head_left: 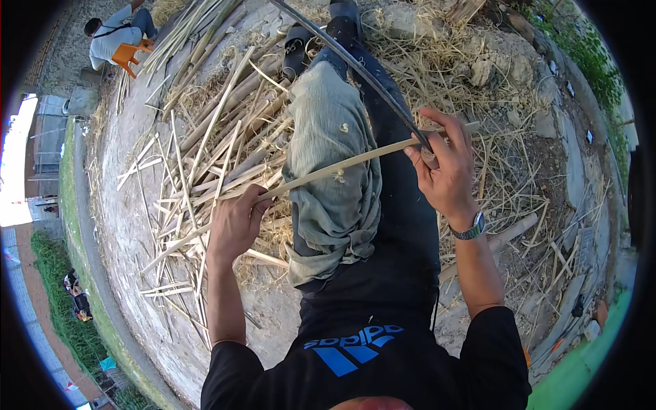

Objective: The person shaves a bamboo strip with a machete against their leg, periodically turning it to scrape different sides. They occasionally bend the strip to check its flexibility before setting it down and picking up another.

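My left hand grips the near end of a pale bamboo strip that lies across a grey-green cloth draped over my leg. My right hand holds the handle of a long curved dark blade, with its fingers also pressed around the far end of the strip. The blade runs up and to the left, away from the hand, over my knee. A watch sits on my right wrist.
A heap of split bamboo strips lies on the ground to my left. Straw-like shavings and stones cover the ground to the right. A person sits on an orange chair at the far upper left.
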{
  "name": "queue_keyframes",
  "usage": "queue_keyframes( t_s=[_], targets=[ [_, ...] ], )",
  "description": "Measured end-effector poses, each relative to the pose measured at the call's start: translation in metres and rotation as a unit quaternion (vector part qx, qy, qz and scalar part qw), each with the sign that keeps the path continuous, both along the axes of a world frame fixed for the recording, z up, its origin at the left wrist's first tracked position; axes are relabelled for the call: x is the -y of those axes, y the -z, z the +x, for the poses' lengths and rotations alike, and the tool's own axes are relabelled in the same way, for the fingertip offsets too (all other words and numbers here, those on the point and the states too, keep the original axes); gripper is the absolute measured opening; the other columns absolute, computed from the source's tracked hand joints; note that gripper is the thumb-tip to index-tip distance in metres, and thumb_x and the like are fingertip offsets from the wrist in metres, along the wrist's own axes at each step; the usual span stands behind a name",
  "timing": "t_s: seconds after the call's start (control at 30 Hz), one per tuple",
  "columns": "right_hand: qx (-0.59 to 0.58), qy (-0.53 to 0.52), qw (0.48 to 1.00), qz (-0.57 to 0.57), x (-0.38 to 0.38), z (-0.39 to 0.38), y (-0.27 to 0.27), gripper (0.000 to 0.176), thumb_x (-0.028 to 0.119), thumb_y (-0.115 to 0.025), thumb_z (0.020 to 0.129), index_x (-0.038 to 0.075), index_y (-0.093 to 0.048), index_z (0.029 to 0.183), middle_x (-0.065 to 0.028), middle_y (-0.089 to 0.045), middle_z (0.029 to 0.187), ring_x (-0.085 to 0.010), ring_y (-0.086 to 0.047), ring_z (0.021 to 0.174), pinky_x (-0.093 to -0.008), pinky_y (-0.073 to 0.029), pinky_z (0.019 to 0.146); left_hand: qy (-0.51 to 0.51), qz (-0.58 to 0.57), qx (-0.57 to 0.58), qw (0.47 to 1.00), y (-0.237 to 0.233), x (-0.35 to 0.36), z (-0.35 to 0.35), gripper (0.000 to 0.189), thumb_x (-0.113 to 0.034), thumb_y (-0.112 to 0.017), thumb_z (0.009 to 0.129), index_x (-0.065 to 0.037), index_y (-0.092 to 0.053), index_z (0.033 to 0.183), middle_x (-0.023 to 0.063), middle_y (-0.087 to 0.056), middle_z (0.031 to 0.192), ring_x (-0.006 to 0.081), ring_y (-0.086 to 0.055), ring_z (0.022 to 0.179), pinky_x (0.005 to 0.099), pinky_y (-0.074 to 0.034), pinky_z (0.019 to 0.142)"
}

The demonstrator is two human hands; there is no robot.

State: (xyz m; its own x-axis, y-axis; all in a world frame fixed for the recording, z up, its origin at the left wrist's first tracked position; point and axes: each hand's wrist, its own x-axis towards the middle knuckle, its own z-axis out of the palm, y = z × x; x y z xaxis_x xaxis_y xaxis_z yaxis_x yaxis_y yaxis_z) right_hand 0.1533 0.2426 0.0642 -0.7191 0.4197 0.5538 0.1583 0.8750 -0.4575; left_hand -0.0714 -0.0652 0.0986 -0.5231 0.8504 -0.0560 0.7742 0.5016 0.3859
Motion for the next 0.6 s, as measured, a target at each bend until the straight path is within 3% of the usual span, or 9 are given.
queue_keyframes(
  t_s=[0.07,0.13,0.17,0.2,0.23,0.27,0.37,0.53,0.6],
  targets=[
    [-0.019,0.017,0.999,0.022,0.010,-0.005,-0.003,0.016,0.010,-0.077,0.088,0.000,-0.068,0.095,-0.0107,-0.060,0.136,-0.0365,-0.057,0.121,-0.0497,-0.046,0.100,-0.016,-0.002,0.104,0.994,-0.005,-0.007,0.006,0.021,-0.023,-0.061,0.105,-0.004,-0.060,0.113,0.0122,-0.068,0.068,0.0293,-0.068,0.062,0.0395,-0.049,0.059],
    [-0.090,0.015,0.996,0.000,0.020,-0.010,-0.006,0.016,0.013,-0.077,0.090,0.002,-0.069,0.099,-0.0105,-0.068,0.118,-0.0321,-0.066,0.102,-0.0446,-0.052,0.086,-0.041,0.015,0.137,0.990,0.001,-0.012,0.010,0.020,-0.022,-0.059,0.106,-0.003,-0.059,0.113,0.0119,-0.067,0.067,0.0265,-0.067,0.061,0.0373,-0.048,0.058],
    [-0.088,0.015,0.996,-0.002,0.029,-0.010,-0.005,0.016,0.013,-0.077,0.090,0.002,-0.069,0.099,-0.0105,-0.068,0.118,-0.0321,-0.066,0.102,-0.0446,-0.052,0.086,-0.069,0.037,0.166,0.983,0.005,-0.015,0.014,0.019,-0.021,-0.057,0.107,-0.002,-0.058,0.112,0.0116,-0.066,0.066,0.0238,-0.066,0.059,0.0350,-0.048,0.058],
    [-0.056,-0.008,0.993,-0.107,0.040,-0.010,-0.002,0.015,0.014,-0.077,0.091,0.004,-0.070,0.100,-0.0093,-0.069,0.103,-0.0288,-0.067,0.089,-0.0415,-0.053,0.076,-0.087,0.093,0.180,0.975,0.010,-0.019,0.018,0.020,-0.021,-0.054,0.108,-0.001,-0.059,0.109,0.0089,-0.064,0.064,0.0168,-0.062,0.057,0.0324,-0.046,0.056],
    [-0.024,-0.031,0.977,-0.211,0.050,-0.011,0.001,0.015,0.014,-0.077,0.091,0.005,-0.071,0.102,-0.0080,-0.069,0.088,-0.0255,-0.068,0.076,-0.0384,-0.053,0.066,-0.087,0.092,0.180,0.975,0.011,-0.024,0.022,0.020,-0.021,-0.054,0.108,-0.001,-0.059,0.109,0.0089,-0.064,0.064,0.0168,-0.062,0.057,0.0324,-0.046,0.056],
    [-0.052,-0.042,0.982,-0.175,0.056,-0.017,0.007,0.019,0.018,-0.078,0.091,0.008,-0.071,0.106,-0.0047,-0.063,0.068,-0.0219,-0.065,0.058,-0.0354,-0.050,0.053,-0.118,0.084,0.207,0.968,0.011,-0.029,0.024,0.022,-0.023,-0.054,0.109,-0.002,-0.059,0.108,0.0055,-0.062,0.063,0.0125,-0.057,0.055,0.0297,-0.044,0.055],
    [0.042,-0.017,0.981,-0.187,0.068,-0.020,0.002,0.027,0.022,-0.080,0.089,0.008,-0.069,0.110,-0.0049,-0.064,0.068,-0.0221,-0.067,0.060,-0.0344,-0.052,0.055,-0.168,0.079,0.255,0.949,0.011,-0.045,0.038,0.027,-0.030,-0.054,0.109,-0.004,-0.060,0.104,0.0007,-0.060,0.062,0.0070,-0.051,0.052,0.0255,-0.041,0.053],
    [0.029,-0.036,0.980,-0.195,0.060,-0.023,0.009,0.034,0.033,-0.080,0.089,0.007,-0.067,0.106,-0.0042,-0.067,0.068,-0.0246,-0.070,0.059,-0.0359,-0.054,0.055,-0.170,0.090,0.269,0.944,0.018,-0.051,0.044,0.039,-0.034,-0.052,0.110,-0.004,-0.059,0.087,-0.0002,-0.055,0.059,0.0069,-0.049,0.053,0.0271,-0.039,0.052],
    [0.137,-0.035,0.975,-0.169,0.056,-0.021,0.010,0.044,0.049,-0.074,0.092,0.007,-0.064,0.098,-0.0058,-0.066,0.064,-0.0286,-0.069,0.058,-0.0401,-0.054,0.052,-0.176,0.086,0.292,0.936,0.021,-0.049,0.044,0.040,-0.034,-0.051,0.110,-0.004,-0.058,0.085,-0.0004,-0.054,0.058,0.0072,-0.048,0.053,0.0283,-0.039,0.052]
  ],
)
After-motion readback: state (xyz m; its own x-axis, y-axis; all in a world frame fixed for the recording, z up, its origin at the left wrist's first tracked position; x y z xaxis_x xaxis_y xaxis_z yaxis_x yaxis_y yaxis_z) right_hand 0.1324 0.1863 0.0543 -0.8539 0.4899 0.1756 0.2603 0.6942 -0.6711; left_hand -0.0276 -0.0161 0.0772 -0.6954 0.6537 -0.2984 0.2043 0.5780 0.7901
